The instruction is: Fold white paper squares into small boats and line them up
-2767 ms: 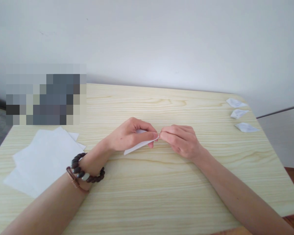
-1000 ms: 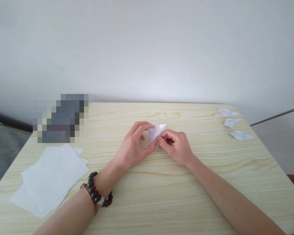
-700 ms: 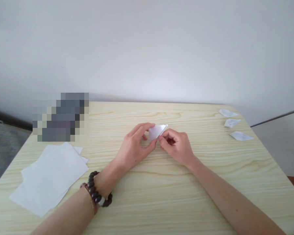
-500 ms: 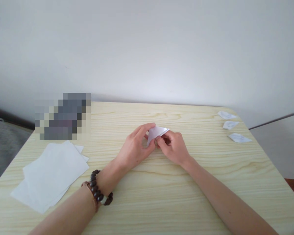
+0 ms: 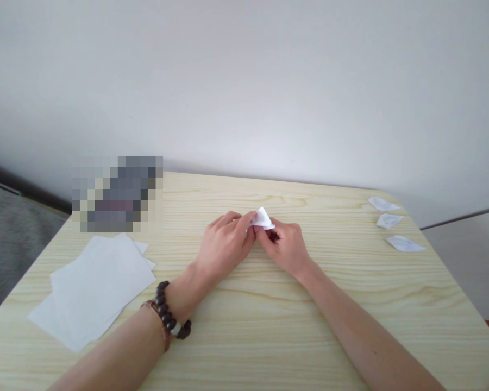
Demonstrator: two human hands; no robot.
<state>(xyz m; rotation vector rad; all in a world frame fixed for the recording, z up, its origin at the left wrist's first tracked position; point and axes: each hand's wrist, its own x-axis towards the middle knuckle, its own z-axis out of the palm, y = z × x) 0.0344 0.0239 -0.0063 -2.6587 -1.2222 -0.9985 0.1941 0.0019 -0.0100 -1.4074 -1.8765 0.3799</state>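
Between my two hands is a small folded piece of white paper [image 5: 262, 218], with one pointed corner standing up. My left hand [image 5: 226, 239], with a dark beaded bracelet [image 5: 167, 312] at its wrist, is closed on the paper's left side. My right hand [image 5: 287, 244] pinches the lower right part between thumb and fingers. The fingers cover much of the paper, so its full shape is hidden. Both hands are close together over the middle of the wooden table [image 5: 244, 336].
Loose white paper sheets [image 5: 101, 288] lie overlapping on the left. Behind them is a blurred dark object [image 5: 124, 195]. Three folded paper pieces [image 5: 405, 244] lie in a column near the right edge. A pale wall [image 5: 269, 81] rises behind the table.
The folded paper has turned in my hands, its point now facing up rather than right. My left fingers have closed in over its left side. The view has shifted slightly.
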